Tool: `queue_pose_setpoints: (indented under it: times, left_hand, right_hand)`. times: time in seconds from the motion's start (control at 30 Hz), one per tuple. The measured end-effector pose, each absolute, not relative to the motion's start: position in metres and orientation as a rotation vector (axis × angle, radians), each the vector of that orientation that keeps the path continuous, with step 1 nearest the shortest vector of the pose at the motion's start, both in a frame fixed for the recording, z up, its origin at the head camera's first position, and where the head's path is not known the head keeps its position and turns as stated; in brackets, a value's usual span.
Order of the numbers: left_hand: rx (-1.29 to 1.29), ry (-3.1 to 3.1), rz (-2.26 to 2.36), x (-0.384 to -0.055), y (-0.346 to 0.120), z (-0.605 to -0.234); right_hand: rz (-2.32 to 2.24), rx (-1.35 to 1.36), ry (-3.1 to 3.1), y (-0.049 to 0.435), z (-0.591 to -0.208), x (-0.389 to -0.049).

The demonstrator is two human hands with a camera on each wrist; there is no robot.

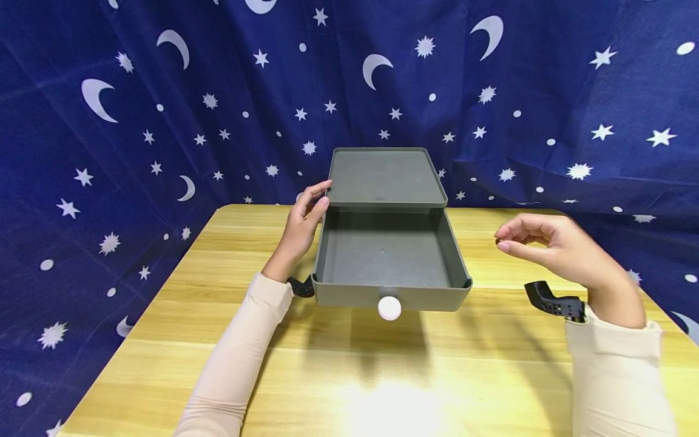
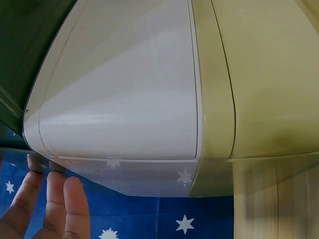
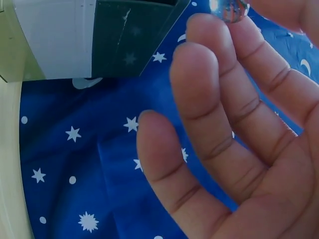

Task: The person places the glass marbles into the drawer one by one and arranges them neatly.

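A small drawer box (image 1: 388,176) stands on the table with its grey top drawer (image 1: 390,252) pulled out; the drawer looks empty and has a round white knob (image 1: 389,308) in front. At the box's left side my left hand (image 1: 300,227) rests with fingers extended against the upper edge. In the left wrist view, its fingertips (image 2: 75,194) touch the side of the box. Off to the right of the drawer, my right hand (image 1: 551,246) is raised and pinches a glass marble (image 3: 230,10), clear with reddish streaks, between thumb and fingertips.
The box has white (image 2: 124,99), pale yellow-green (image 2: 274,89) and dark green sections. A wooden table (image 1: 218,334) lies beneath it. Behind hangs a blue cloth (image 1: 295,79) with white moons and stars. Each wrist wears a black mount (image 1: 554,301).
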State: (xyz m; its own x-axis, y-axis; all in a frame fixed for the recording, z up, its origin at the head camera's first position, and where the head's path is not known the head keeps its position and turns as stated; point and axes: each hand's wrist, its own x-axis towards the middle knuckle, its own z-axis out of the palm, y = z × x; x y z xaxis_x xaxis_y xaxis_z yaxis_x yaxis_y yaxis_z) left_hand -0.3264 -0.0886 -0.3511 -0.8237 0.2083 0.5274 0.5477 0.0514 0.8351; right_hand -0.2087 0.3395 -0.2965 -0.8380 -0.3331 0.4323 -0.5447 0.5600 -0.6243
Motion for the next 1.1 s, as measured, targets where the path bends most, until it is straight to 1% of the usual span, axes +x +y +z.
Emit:
queue_pose_setpoints:
  times: [0.2,0.57,1.1]
  left_hand:
    - [-0.774,-2.060,-1.831,-0.326,-0.089,-0.351]
    - [-0.765,-2.070,-1.830,-0.326,-0.090,-0.352]
    - [-0.762,-2.092,-1.819,-0.327,-0.089,-0.352]
  right_hand:
    - [1.131,0.731,-2.522,0.332,-0.293,-0.207]
    - [1.204,0.808,-2.477,0.319,-0.291,-0.204]
    - [1.180,0.910,-2.433,0.301,-0.289,-0.201]
